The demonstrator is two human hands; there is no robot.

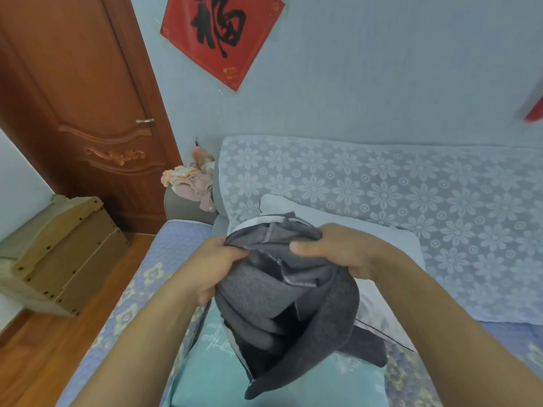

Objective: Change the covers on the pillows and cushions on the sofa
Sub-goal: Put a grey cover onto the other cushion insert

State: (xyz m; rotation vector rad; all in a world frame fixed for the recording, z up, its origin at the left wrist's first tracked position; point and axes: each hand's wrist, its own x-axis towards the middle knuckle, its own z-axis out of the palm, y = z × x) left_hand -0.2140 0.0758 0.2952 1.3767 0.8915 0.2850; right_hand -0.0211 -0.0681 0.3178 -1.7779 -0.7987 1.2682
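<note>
Both hands hold a bunched dark grey cover (282, 301) up over the sofa (382, 195): left hand (214, 268) pinches its left edge, right hand (332, 248) grips the top right with thumb across the fabric. White pillow (382, 239) lies just behind it against the backrest, teal cushion (211, 371) on the seat below. Wooden door (88, 98) far left, red wall hanging (220, 36) above.
</note>
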